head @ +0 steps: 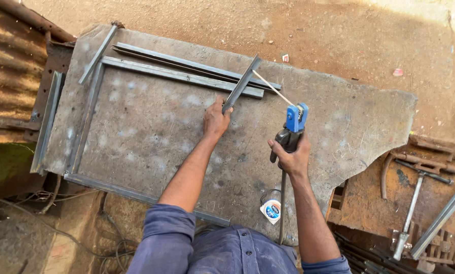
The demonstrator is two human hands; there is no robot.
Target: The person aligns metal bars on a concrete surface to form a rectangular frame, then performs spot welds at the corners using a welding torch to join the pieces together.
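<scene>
Tape measure (271, 210) at the slab's (151, 137) near edge; steel bars (187, 76) along its far and left edges. Hammer (411, 208) on rusty plate (374, 198) beyond the right edge; corrugated sheet (9, 66) beyond the left.

On the grey slab (151, 132), the left hand (214, 121) gripped a short steel bar (241, 83) propped against the long angle irons (187, 76). The right hand (292, 158) clasped a blue electrode holder (292, 127), its rod (273, 89) touching the bar's top.
</scene>
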